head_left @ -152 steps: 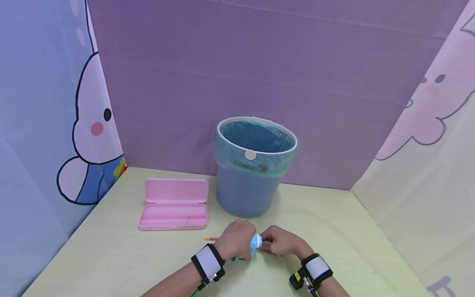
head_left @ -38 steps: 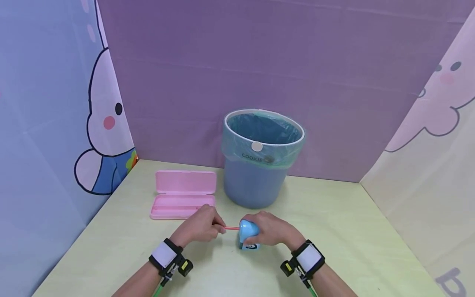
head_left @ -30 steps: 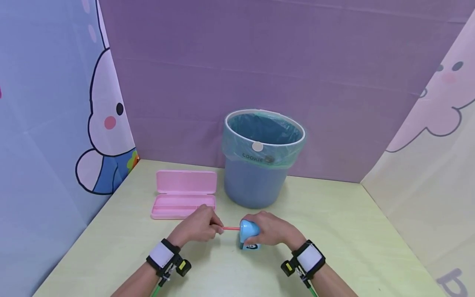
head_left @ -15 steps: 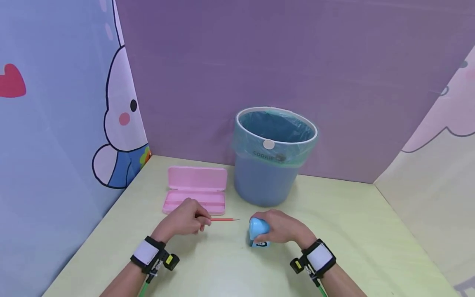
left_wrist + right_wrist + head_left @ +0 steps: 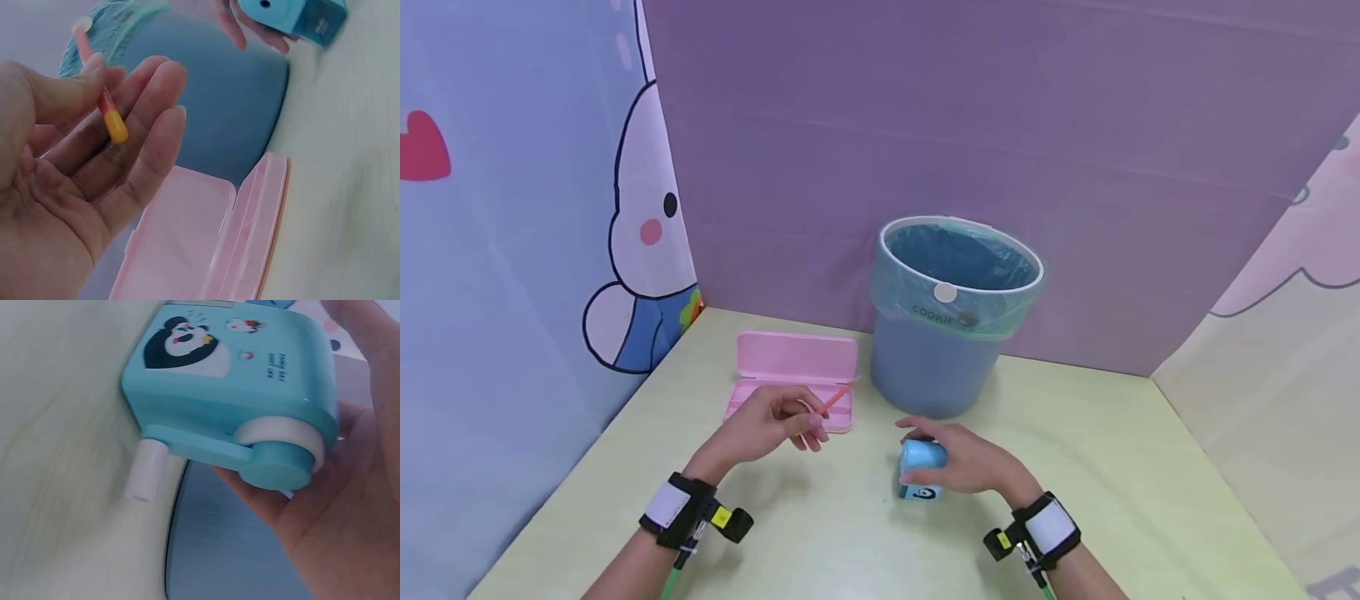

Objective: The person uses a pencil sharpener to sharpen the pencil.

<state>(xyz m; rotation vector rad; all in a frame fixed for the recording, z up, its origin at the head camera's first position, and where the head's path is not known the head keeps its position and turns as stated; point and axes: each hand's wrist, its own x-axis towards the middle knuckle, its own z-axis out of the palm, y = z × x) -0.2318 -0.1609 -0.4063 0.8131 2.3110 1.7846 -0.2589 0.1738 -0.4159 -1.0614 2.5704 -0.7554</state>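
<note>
My left hand pinches an orange-red pencil between thumb and index finger, the other fingers spread loosely. The pencil's tip angles up to the right, over the pink pencil case in the head view. Its rounded yellow end points toward the palm in the left wrist view. On the table stands a light-blue crank pencil sharpener with a panda print. Around it my right hand is loosely spread, the index finger raised off its top. The sharpener's crank handle shows in the right wrist view.
The pink pencil case lies with its lid up, behind my left hand. A blue bin with a teal liner stands at the back, close to the purple backdrop. Printed cloth walls flank the pale yellow table.
The pencil has come out of the sharpener, moved left and tilted upward in my left hand. My right hand has loosened its grip on the sharpener, which stays on the table.
</note>
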